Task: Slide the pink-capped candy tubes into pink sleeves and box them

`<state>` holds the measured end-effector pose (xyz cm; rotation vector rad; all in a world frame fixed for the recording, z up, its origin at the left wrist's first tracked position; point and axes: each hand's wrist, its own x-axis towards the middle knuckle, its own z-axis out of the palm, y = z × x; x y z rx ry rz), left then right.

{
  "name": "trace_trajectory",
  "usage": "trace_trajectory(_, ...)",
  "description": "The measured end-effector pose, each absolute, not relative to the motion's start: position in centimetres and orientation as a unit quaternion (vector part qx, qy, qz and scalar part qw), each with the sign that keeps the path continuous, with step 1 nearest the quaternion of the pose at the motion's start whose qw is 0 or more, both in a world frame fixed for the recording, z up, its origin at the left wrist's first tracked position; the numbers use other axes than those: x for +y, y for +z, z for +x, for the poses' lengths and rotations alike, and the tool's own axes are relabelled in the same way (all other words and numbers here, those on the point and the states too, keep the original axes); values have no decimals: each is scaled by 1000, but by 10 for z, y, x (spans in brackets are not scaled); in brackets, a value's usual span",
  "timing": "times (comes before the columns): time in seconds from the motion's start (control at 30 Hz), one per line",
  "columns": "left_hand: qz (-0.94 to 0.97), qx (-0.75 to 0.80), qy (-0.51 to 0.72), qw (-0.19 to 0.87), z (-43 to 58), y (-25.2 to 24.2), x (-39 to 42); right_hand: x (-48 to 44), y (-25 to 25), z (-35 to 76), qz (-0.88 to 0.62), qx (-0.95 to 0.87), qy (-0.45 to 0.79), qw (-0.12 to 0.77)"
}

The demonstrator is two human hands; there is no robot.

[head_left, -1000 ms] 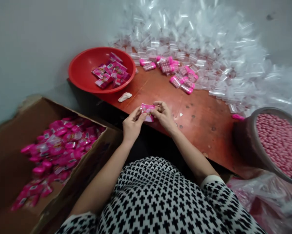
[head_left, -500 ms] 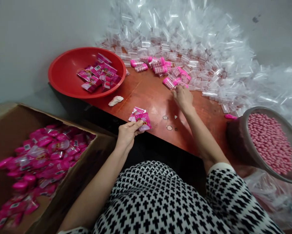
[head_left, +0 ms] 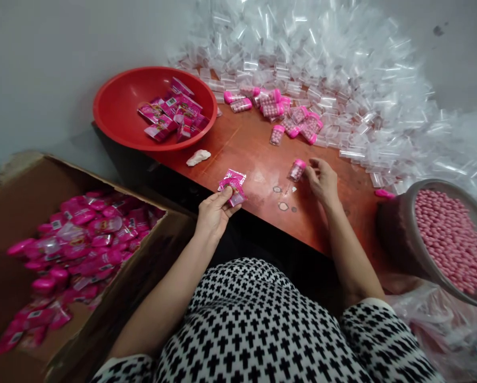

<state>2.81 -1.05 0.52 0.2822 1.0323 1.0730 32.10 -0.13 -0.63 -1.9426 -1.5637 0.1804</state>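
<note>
Left hand (head_left: 214, 214) pinches the pink sachet (head_left: 232, 186); right hand (head_left: 323, 181) grips the pink-capped vial (head_left: 296, 171) just right of it, cap tilted away.

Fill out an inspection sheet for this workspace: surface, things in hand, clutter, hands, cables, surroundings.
Surface: red-brown table, stained and spotted.
Things in hand: pink sachet; pink-capped vial, filled.
Clutter: heap of empty clear vials; filled vials; red bowl holding sachets; white scrap.
Hands: left hand pinches the pink sachet; right hand grips the pink-capped vial.
Cables: nothing seen.
Surroundings: cardboard box of pink packs at left; tub of pink pellets at right; grey wall behind.
</note>
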Motion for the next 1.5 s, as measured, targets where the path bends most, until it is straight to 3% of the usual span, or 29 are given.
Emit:
trace_trajectory(0.13,100,464,500,724,30,8,-14,0,6,298,-832,-528,50,165)
trace_trajectory(0.23,72,463,513,719,30,9,-15,10,12,288,-843,-514,89,134)
trace_trajectory(0.37,12,465,531,708,29,8,-15,4,18,268,-812,-486,190,261)
trace_trajectory(0.47,-17,446,546,709,29,6,-14,-24,23,235,-711,-447,364,403)
trace_trajectory(0.6,-28,408,561,720,32,4,-15,-70,26,181,-593,-410,513,466)
trace_trajectory(1.07,81,367,572,729,46,9,-22,-82,3,149,-557,-379,532,513)
trace_trajectory(1.5,218,377,477,764,44,5,-21,-79,-3,151,-551,-377,503,549)
